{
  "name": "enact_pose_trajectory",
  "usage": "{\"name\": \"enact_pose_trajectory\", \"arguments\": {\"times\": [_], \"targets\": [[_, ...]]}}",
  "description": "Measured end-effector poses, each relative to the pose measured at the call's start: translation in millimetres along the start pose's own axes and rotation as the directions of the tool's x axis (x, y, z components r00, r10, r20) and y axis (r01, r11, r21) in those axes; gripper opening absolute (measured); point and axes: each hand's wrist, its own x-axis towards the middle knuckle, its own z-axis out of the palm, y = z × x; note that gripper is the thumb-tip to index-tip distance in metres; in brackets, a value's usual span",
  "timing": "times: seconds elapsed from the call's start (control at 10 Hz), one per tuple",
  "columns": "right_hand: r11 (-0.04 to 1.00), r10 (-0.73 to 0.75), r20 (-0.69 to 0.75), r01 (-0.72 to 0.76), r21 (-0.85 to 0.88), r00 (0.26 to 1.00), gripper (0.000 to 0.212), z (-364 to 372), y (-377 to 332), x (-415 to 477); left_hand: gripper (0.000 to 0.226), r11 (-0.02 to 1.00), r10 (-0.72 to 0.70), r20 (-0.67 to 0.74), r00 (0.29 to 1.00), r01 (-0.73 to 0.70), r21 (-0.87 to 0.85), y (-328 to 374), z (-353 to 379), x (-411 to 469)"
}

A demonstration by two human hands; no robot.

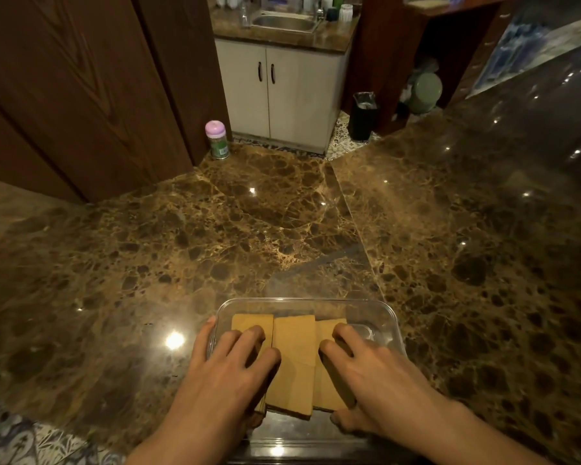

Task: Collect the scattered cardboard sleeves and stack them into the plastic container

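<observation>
A clear plastic container [388, 317] stands on the brown marble counter near its front edge. Inside it lie several flat tan cardboard sleeves [294, 360], side by side and overlapping, their near ends sticking out towards me. My left hand [228, 367] rests on the left sleeves with its fingers spread and laid flat; its little finger touches the container's left rim. My right hand [369, 370] rests on the right sleeves, fingers laid over them and the thumb tucked under their near end. The sleeves under both palms are hidden.
The marble counter [282, 229] stretches wide ahead and to both sides. A small jar with a pink lid [218, 139] stands at the far left by a wooden door. Beyond are a white cabinet [282, 95] with a sink and a black bin [363, 115].
</observation>
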Motion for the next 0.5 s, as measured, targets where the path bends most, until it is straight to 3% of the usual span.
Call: {"name": "enact_pose_trajectory", "arguments": {"times": [0.1,0.2,0.3,0.4,0.5], "targets": [[0.999,-0.016,0.059,0.014,0.044,0.998,0.083,-20.3,-2.7,-2.1,0.092,1.0,-0.003,0.107,0.994,0.0,0.027,1.8,-29.4,8.9],[0.983,0.025,-0.083,-0.01,0.182,0.996,0.063,-59.2,-2.2,-4.6,0.093,0.99,-0.013,0.195,0.981,0.039,-0.132,0.1,-72.8,21.3],[0.968,0.144,-0.407,-0.043,0.247,0.902,0.052,-102.0,4.7,5.0,0.084,0.973,-0.061,-0.029,0.998,0.053,-0.224,-8.1,-112.1,40.8],[0.951,0.24,-0.59,-0.063,0.304,0.771,0.063,-142.1,25.8,32.7,0.093,0.964,-0.173,-0.35,0.921,0.085,-0.252,-22.9,-143.9,78.3],[0.938,0.327,-0.543,-0.194,0.288,0.774,0.075,-175.2,38.0,58.1,0.092,0.954,-0.262,-0.356,0.897,0.184,-0.238,-37.9,-167.4,112.9]]}}
